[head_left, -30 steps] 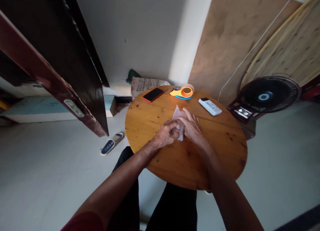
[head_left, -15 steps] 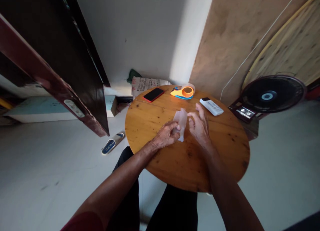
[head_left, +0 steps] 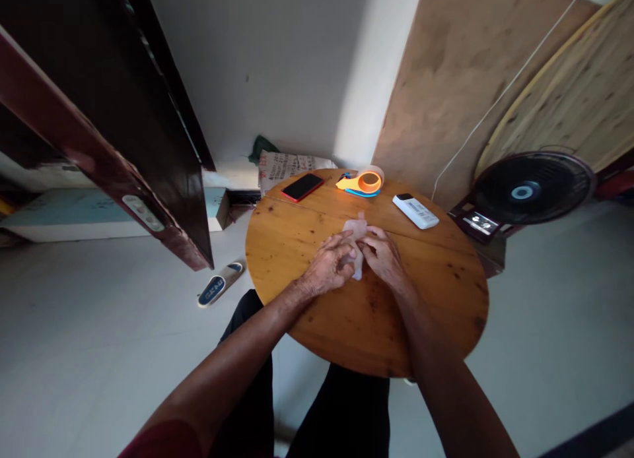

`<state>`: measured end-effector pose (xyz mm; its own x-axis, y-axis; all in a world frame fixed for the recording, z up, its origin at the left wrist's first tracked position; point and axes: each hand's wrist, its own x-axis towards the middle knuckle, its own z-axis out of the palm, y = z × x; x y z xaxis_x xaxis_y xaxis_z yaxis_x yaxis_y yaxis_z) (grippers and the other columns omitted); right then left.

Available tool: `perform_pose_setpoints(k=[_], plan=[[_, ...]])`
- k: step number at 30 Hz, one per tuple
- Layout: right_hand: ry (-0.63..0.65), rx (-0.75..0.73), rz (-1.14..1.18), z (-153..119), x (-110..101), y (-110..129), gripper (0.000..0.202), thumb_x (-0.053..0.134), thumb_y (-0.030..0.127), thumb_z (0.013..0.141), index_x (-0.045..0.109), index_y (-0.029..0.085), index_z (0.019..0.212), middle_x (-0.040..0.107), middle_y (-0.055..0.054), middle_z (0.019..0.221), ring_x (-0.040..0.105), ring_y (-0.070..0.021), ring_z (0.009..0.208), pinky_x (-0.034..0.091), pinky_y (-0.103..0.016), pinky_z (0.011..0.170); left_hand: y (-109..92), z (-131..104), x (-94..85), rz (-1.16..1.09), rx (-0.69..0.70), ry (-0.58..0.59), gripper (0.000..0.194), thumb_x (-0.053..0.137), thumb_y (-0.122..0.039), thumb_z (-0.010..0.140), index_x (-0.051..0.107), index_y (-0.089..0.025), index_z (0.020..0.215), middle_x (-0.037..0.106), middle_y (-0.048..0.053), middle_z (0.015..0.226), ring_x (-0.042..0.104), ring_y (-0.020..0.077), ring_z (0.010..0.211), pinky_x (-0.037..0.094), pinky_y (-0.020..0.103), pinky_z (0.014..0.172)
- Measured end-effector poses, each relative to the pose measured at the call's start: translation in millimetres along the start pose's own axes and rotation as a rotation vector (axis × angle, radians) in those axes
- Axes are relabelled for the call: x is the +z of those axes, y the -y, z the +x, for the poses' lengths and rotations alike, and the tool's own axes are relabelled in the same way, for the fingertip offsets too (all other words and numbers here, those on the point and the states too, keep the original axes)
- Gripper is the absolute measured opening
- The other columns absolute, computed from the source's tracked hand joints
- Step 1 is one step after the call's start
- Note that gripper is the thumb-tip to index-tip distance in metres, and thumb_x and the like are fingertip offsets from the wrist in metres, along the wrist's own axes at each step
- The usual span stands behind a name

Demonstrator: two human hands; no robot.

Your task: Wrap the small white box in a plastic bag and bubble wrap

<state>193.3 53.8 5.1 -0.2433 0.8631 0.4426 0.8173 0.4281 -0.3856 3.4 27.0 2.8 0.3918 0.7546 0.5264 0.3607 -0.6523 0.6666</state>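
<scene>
left hand: (head_left: 329, 266) fingers curled, pinching the thin sheet
right hand: (head_left: 385, 257) fingers bent at the sheet's right edge, firm grip or not can't tell
thin sheet: (head_left: 356, 228) pale, see-through, on round wooden desk (head_left: 347, 329), between hands
slipper: (head_left: 220, 285) floor, pale lettering on blue, unclear
white device: (head_left: 416, 211) dark print, too small
phone: (head_left: 302, 187) red edge, dark screen
tape dispenser: (head_left: 360, 183) orange, blue
sack: (head_left: 292, 165) red and dark characters, illegible

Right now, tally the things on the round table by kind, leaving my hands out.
Phone: 1
Orange-and-blue tape dispenser, counted with its roll: 1
White device with a dark end: 1
Thin pale sheet, at the fingers of the left hand and right hand: 1
Total: 4
</scene>
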Motion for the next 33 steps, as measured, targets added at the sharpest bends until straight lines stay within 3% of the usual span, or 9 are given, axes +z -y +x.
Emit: perform_pose_setpoints(k=[4,7,10,14,19,24,28,33], plan=[[-0.075,0.019,0.080,1.5,3.7,-6.5,0.024,0.052,0.028,0.085,0.074,0.023,0.093,0.062,-0.010,0.120,0.058,-0.0245,0.110,0.045,-0.044,0.099,-0.7,0.9,-1.4,-0.001,0.027,0.024,0.023,0.059,-0.009,0.071,0.059,-0.020,0.091,0.061,0.011,0.125,0.054,0.0248,0.121,0.040,0.044,0.103],[-0.141,0.134,0.190,2.2,7.1,-13.6,0.027,0.055,0.032,0.082,0.070,0.020,0.100,0.067,-0.010,0.108,0.062,-0.0232,0.098,0.050,-0.041,0.090,-0.2,1.1,-0.6,-0.006,0.032,0.011,0.024,0.060,-0.009,0.070,0.059,-0.019,0.092,0.062,0.011,0.120,0.056,0.0246,0.119,0.041,0.043,0.102],[-0.144,0.313,0.306,5.1,10.4,-20.7,0.031,0.057,0.036,0.079,0.068,0.019,0.102,0.072,-0.008,0.096,0.066,-0.0204,0.083,0.053,-0.036,0.078,0.4,0.7,0.6,-0.015,0.049,-0.002,0.024,0.059,-0.009,0.070,0.058,-0.019,0.092,0.062,0.012,0.119,0.055,0.0247,0.119,0.042,0.043,0.102],[-0.076,0.439,0.345,17.1,9.4,-21.1,0.028,0.064,0.037,0.073,0.069,0.018,0.092,0.072,-0.007,0.085,0.066,-0.0191,0.074,0.052,-0.031,0.067,1.4,0.0,2.1,-0.018,0.055,-0.015,0.024,0.058,-0.009,0.070,0.058,-0.018,0.093,0.060,0.013,0.120,0.054,0.0252,0.121,0.042,0.043,0.102],[0.149,0.621,0.467,34.9,2.3,-2.8,0.025,0.063,0.036,0.070,0.068,0.016,0.085,0.067,-0.002,0.067,0.054,-0.0122,0.048,0.035,-0.021,0.042,2.6,-0.6,3.0,-0.008,0.055,-0.014,0.025,0.060,-0.010,0.070,0.059,-0.018,0.094,0.057,0.014,0.126,0.053,0.0267,0.122,0.040,0.046,0.104],[0.096,0.743,0.561,40.1,1.7,7.0,0.017,0.065,0.028,0.064,0.064,0.016,0.076,0.057,0.004,0.052,0.043,-0.0085,0.040,0.028,-0.020,0.038,0.2,-0.2,0.3,0.024,0.065,0.004,0.024,0.059,-0.010,0.070,0.059,-0.020,0.092,0.052,0.011,0.138,0.049,0.0265,0.126,0.039,0.046,0.105],[0.116,0.754,0.585,41.5,-0.2,6.2,0.013,0.064,0.029,0.063,0.057,0.018,0.066,0.047,0.006,0.044,0.036,-0.0072,0.037,0.022,-0.020,0.036,-1.6,0.4,-1.7,0.047,0.077,0.039,0.021,0.057,-0.011,0.072,0.059,-0.020,0.092,0.054,0.010,0.137,0.047,0.0275,0.129,0.037,0.047,0.107],[0.120,0.687,0.634,42.8,1.7,2.9,0.020,0.065,0.032,0.059,0.061,0.016,0.071,0.053,0.005,0.052,0.042,-0.0079,0.045,0.031,-0.021,0.043,-5.5,0.4,-4.3,0.102,0.069,0.055,0.024,0.056,-0.012,0.072,0.060,-0.019,0.095,0.054,0.010,0.137,0.046,0.0279,0.129,0.038,0.046,0.105]])
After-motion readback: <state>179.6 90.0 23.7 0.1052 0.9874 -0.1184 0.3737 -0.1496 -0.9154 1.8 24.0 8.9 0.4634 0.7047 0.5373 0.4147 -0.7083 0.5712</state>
